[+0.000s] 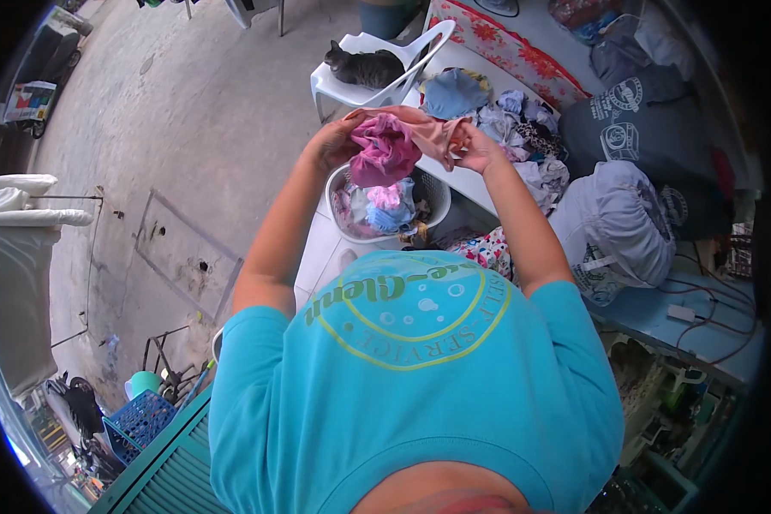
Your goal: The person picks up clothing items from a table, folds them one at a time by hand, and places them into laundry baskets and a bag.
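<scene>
Both my hands hold up one bunched pink garment [384, 150] in front of me, darker pink on the left and pale peach towards the right. My left hand [334, 141] is closed on its left end. Opposite it, my right hand [480, 149] pinches the peach end. Just below the cloth stands a white laundry basket [441, 208] with blue, pink and other clothes [391, 210] in it. Which kind of garment I hold cannot be made out, as it is crumpled.
A pile of clothes [510, 124] lies on the white table to the right, by a stuffed grey laundry bag [617, 218] and a dark bag [651, 128]. Ahead, a cat [364, 67] rests on a white plastic chair [325, 90]. Cables [711, 313] lie at the right.
</scene>
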Action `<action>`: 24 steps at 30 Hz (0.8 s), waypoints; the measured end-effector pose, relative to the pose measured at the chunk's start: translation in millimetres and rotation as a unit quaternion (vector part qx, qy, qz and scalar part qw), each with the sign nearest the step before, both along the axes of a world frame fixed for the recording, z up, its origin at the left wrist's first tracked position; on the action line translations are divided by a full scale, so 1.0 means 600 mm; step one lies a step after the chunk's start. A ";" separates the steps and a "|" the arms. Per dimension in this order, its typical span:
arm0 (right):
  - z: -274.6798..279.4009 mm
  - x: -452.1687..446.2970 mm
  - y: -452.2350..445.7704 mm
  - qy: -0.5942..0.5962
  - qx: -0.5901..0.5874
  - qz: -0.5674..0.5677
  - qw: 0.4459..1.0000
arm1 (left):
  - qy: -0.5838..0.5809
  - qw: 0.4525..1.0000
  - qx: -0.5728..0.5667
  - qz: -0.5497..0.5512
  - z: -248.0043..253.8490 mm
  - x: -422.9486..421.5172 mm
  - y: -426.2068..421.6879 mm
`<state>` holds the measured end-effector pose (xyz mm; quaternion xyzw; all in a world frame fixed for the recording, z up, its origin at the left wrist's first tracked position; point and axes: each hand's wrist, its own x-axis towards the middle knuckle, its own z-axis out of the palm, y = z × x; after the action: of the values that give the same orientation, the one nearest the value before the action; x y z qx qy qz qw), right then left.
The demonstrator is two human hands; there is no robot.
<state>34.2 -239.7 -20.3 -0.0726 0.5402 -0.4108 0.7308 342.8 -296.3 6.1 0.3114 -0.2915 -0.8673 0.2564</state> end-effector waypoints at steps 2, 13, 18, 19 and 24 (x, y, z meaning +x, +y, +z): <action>-0.041 -0.041 -0.008 -0.037 -0.025 -0.070 0.997 | 0.020 0.999 0.032 0.002 0.014 0.005 0.000; -0.080 -0.097 -0.032 0.132 -0.167 -0.112 0.971 | 0.043 0.998 0.001 0.035 -0.043 -0.002 -0.008; -0.013 -0.069 -0.023 0.040 -0.244 -0.121 0.961 | 0.009 0.999 0.009 0.041 -0.056 -0.005 -0.004; -0.008 -0.065 -0.025 -0.004 -0.260 -0.130 0.957 | 0.001 0.999 0.013 0.032 -0.059 -0.007 -0.004; 0.014 -0.051 -0.027 -0.031 -0.244 -0.105 0.963 | -0.019 0.999 0.016 -0.048 -0.074 -0.015 -0.005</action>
<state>3.4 -255.7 -12.0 -0.1792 0.4050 -0.6067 0.6601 333.6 -299.1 -38.3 0.3171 -0.2971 -0.8771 0.2044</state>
